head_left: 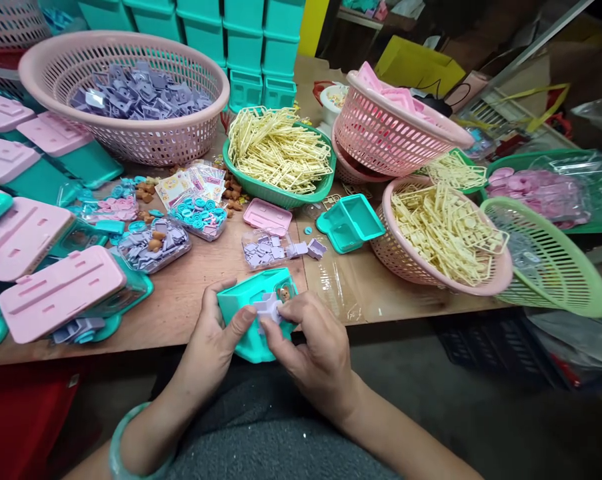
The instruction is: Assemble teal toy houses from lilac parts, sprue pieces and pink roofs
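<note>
Just past the near edge of the wooden table (191, 300), over the person's lap, the left hand (213, 340) cups a teal plastic tray (253, 300) from the side and below, thumb hooked over its near rim, which tilts its open face up toward the camera so the compartments can be seen and reached. The right hand (313, 350) comes in from the other side with fingers curled, thumb and forefinger pinching a small lilac plastic piece (269, 307) against the tray; a tiny brown figure (285, 294) sits in the compartment just beside it (too small to make out more). Neither hand is spread; both are closed around what they hold. The stock lies in a fan within arm's reach, sorted by kind, which would let each part be picked without searching: a clear packet of lilac pieces (265, 252) straight ahead, a pink lid (267, 216) behind it, an empty teal tray (351, 222) to the right, and shallow clear trays of teal rings (201, 217) and mixed lilac and brown bits (153, 245) to the left. Bulk supplies stand farther back: a big pink basket of lilac parts (125, 100), a green basket of cream plastic sprues (279, 157), and another pink basket of the same sprues (443, 237). Closed boxes with pink lids (61, 290) are stacked on the left.
</note>
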A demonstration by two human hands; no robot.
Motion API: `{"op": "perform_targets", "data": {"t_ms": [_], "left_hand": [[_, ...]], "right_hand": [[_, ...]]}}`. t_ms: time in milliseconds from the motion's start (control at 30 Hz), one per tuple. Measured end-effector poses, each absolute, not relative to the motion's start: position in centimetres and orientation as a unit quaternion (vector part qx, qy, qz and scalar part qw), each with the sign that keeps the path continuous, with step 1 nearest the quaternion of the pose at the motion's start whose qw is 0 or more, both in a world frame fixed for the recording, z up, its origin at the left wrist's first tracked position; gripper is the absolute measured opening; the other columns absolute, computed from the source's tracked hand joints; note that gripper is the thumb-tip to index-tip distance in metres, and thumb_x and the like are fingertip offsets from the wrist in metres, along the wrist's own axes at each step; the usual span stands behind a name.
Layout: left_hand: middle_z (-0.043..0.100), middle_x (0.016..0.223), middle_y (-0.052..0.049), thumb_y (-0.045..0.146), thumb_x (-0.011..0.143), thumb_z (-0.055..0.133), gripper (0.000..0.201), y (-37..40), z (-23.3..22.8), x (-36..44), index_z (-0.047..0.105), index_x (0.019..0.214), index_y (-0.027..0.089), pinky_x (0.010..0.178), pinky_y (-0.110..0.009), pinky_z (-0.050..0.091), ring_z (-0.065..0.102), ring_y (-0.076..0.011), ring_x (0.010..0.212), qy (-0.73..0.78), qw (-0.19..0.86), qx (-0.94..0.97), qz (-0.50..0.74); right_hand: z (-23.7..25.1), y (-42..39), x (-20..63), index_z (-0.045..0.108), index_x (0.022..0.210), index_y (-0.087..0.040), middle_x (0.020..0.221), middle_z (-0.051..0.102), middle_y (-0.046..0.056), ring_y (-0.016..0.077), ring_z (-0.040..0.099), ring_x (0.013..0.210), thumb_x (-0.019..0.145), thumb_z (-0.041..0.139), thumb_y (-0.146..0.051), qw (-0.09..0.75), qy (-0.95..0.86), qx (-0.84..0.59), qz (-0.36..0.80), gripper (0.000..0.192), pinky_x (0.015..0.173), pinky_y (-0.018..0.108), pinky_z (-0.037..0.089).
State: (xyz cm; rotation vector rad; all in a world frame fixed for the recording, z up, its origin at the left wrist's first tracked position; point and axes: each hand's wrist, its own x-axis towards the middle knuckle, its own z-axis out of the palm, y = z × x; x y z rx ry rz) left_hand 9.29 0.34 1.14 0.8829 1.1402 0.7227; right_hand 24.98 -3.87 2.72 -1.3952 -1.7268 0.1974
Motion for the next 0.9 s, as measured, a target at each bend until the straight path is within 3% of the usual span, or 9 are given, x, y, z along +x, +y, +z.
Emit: {"op": "perform_targets", "data": {"t_ms": [167,467,800,900], "left_hand": [[0.071,0.114,-0.008,0.065,0.079,0.074,0.074,0.3,1.5,9.2,0.039,0.128,0.023,0.083,-0.032,0.056,0.069,-0.0239,0.103,0.489,0.703,0.409,0.314],[0.072,0.105,-0.005,0.057,0.083,0.075,0.064,0.8,1.4,8.8,0.044,0.127,0.023,0.080,-0.032,0.056,0.069,-0.0239,0.098,0.494,0.694,0.421,0.312],[0.070,0.106,-0.007,0.055,0.084,0.075,0.061,0.9,1.3,8.5,0.045,0.126,0.023,0.083,-0.034,0.057,0.068,-0.0251,0.100,0.482,0.691,0.446,0.302],[0.070,0.111,-0.008,0.054,0.085,0.075,0.060,1.0,1.3,8.3,0.045,0.126,0.023,0.084,-0.034,0.056,0.067,-0.0259,0.104,0.477,0.695,0.451,0.294]], "right_hand": [[3.6,-4.1,25.6,0.051,0.096,-0.021,0.084,0.061,0.002,0.0168,0.062,0.076,0.090,0.068,-0.022,0.410,-0.682,-0.581,0.173,0.019,0.061,0.027,0.053],[3.2,-4.0,24.6,0.045,0.096,-0.023,0.081,0.056,0.002,0.0199,0.062,0.078,0.092,0.060,-0.015,0.420,-0.710,-0.558,0.090,0.018,0.068,0.034,0.057],[3.1,-4.1,24.6,0.044,0.098,-0.023,0.083,0.056,0.003,0.0211,0.062,0.080,0.092,0.059,-0.012,0.418,-0.718,-0.553,0.069,0.019,0.067,0.034,0.057],[3.1,-4.3,25.2,0.046,0.099,-0.023,0.087,0.059,0.004,0.0202,0.063,0.084,0.094,0.061,-0.015,0.429,-0.711,-0.546,0.112,0.018,0.071,0.033,0.057]]}}
